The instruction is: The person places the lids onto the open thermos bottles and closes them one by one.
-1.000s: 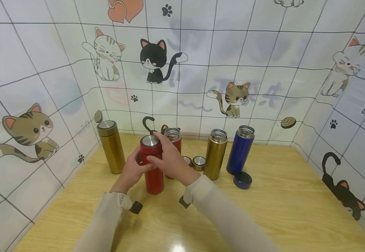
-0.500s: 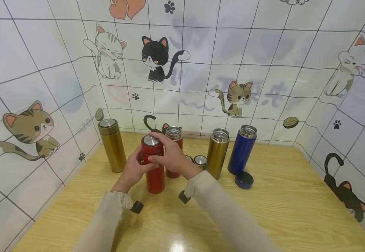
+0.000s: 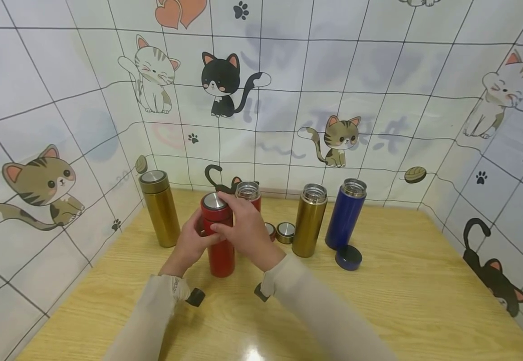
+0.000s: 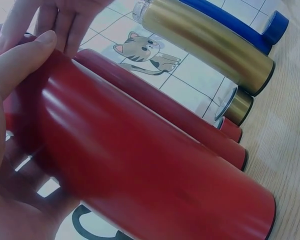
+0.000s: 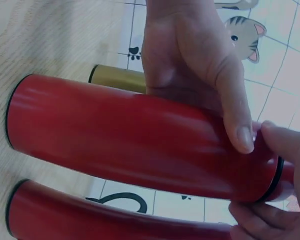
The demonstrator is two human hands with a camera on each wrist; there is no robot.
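Observation:
A red thermos flask (image 3: 221, 258) with a steel-topped lid (image 3: 215, 201) stands upright on the table in the head view. My left hand (image 3: 191, 246) grips its upper body, thumb across the front. Around the lid curl the fingers of my right hand (image 3: 250, 233), which partly hides a second red flask (image 3: 248, 191) behind it. That second flask has no lid on, and its steel mouth shows. In the left wrist view, the red body of the gripped flask (image 4: 155, 155) fills the middle. The right wrist view shows my left thumb lying along that flask (image 5: 115, 135).
A lidded gold flask (image 3: 159, 210) stands at the left. To the right are an uncapped gold flask (image 3: 308, 223) and an uncapped blue flask (image 3: 345, 215). A gold lid (image 3: 285, 232), a red lid (image 3: 269, 230) and a blue lid (image 3: 348, 257) lie on the table (image 3: 406, 296).
My right hand's fingers have shifted over the lid, first across its top and then slightly back. The left hand and the flask stay in place; the head view sways slightly.

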